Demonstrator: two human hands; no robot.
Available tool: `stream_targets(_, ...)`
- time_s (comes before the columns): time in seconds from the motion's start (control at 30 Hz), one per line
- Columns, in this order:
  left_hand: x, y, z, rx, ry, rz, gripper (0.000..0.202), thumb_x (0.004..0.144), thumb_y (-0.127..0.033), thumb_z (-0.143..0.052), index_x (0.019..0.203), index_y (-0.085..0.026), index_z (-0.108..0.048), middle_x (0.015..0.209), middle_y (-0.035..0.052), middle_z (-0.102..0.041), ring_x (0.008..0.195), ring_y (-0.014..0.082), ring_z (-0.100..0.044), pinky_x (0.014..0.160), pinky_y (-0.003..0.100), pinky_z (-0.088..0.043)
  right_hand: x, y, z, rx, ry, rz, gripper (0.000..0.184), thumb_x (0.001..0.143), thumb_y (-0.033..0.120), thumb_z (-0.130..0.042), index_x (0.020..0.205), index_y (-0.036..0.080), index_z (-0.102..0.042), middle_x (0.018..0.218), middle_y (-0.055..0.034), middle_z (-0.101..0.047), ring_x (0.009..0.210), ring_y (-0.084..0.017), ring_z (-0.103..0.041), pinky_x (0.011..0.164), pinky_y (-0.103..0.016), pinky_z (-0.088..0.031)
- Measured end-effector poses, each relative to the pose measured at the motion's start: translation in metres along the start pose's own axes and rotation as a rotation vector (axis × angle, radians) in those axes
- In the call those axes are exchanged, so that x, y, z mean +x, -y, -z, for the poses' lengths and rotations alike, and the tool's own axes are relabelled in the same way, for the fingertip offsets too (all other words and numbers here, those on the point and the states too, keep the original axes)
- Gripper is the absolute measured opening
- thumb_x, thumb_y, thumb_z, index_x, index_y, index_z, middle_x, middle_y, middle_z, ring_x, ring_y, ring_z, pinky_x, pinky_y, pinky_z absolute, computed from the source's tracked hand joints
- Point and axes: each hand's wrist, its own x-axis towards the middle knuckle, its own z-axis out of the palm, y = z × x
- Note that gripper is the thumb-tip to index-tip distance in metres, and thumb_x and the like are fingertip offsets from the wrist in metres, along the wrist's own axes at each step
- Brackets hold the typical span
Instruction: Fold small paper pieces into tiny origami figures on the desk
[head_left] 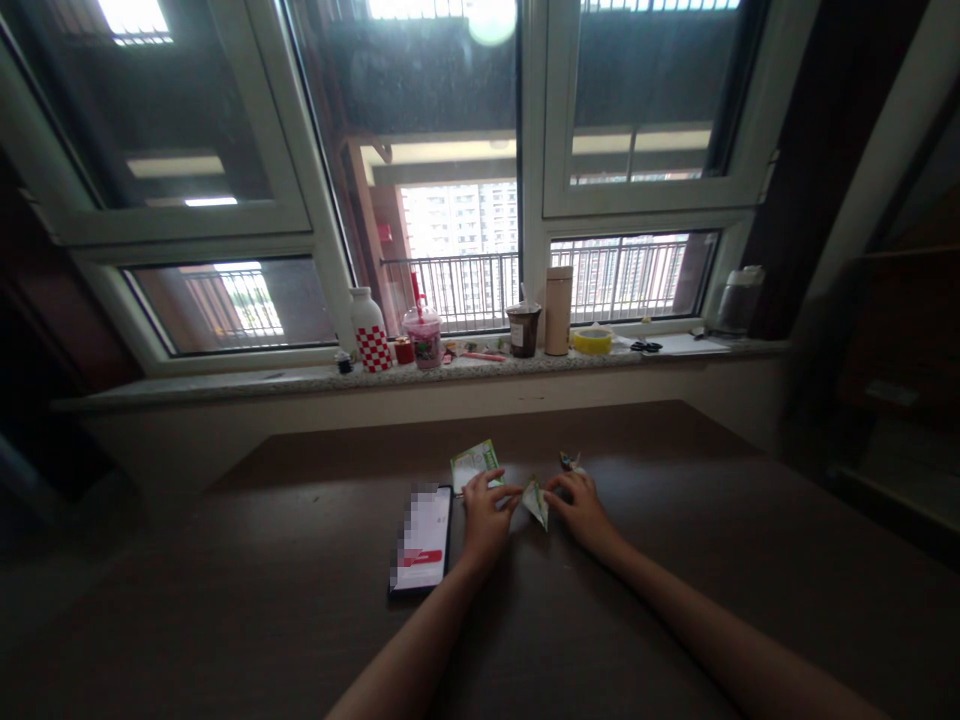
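Observation:
A small piece of paper (pixel 535 504), white and green and folded to a pointed shape, is held between my two hands above the brown table (pixel 300 640). My left hand (pixel 486 520) pinches its left edge with the fingertips. On the other side, the curled fingers of my right hand (pixel 585 512) grip its right edge. A flat white-and-green printed sheet (pixel 474 464) lies just beyond my left hand, partly covered by its fingers. Left of that hand rests a phone (pixel 424 540) with its screen lit. Behind my right hand is a small dark-and-coloured item (pixel 568 460), too small to name.
Along the windowsill (pixel 300 378) stand a red-checked bottle (pixel 371 335), a pink drink cup (pixel 424 338), a dark drink cup (pixel 523 332), a tan flask (pixel 558 312), yellow tape (pixel 592 342), black scissors (pixel 646 347) and a clear jug (pixel 739 303).

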Motion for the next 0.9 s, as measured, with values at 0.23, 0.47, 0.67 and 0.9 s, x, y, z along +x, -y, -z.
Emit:
stream_targets(0.23, -0.0001, 0.0009, -0.0009, -0.011, 0.023, 0.031, 0.015, 0.073, -0.019, -0.071, 0.084, -0.028, -0.078, 0.124, 0.0043, -0.062, 0.128, 0.0285, -0.041, 0.113, 0.048, -0.029, -0.0005, -0.0002, -0.0015, -0.009, 0.000, 0.004, 0.010, 0.080, 0.031, -0.060, 0.080, 0.024, -0.067, 0.096, -0.0072, -0.066, 0.113, -0.029, -0.048, 0.106, -0.046, -0.032)
stream_targets(0.47, 0.0003, 0.0004, -0.0019, 0.018, 0.048, 0.059, 0.014, 0.073, -0.021, -0.071, 0.083, -0.028, -0.078, 0.126, 0.0044, -0.062, 0.132, 0.0310, -0.037, 0.114, 0.052, -0.024, 0.0003, -0.0022, -0.0017, -0.025, -0.006, -0.005, 0.010, 0.082, 0.030, -0.059, 0.081, 0.024, -0.067, 0.100, -0.0069, -0.066, 0.119, -0.029, -0.045, 0.108, -0.046, -0.029)
stream_targets(0.67, -0.0005, 0.0007, -0.0027, 0.021, 0.055, 0.071, 0.011, 0.070, -0.024, -0.074, 0.080, -0.026, -0.078, 0.125, 0.0058, -0.061, 0.132, 0.0318, -0.037, 0.115, 0.053, -0.019, 0.0004, -0.0012, 0.0000, -0.056, 0.056, 0.022, 0.011, 0.083, 0.031, -0.060, 0.084, 0.023, -0.068, 0.098, -0.0074, -0.065, 0.117, -0.028, -0.045, 0.105, -0.044, -0.032)
stream_targets(0.9, -0.0016, 0.0017, -0.0041, 0.051, 0.094, 0.056, 0.011, 0.071, -0.025, -0.074, 0.080, -0.028, -0.077, 0.128, 0.0055, -0.060, 0.134, 0.0324, -0.034, 0.114, 0.057, -0.016, -0.0005, -0.0020, -0.0007, -0.095, 0.100, 0.043, 0.014, 0.085, 0.034, -0.060, 0.085, 0.023, -0.069, 0.101, -0.0063, -0.065, 0.110, -0.027, -0.048, 0.099, -0.043, -0.035)
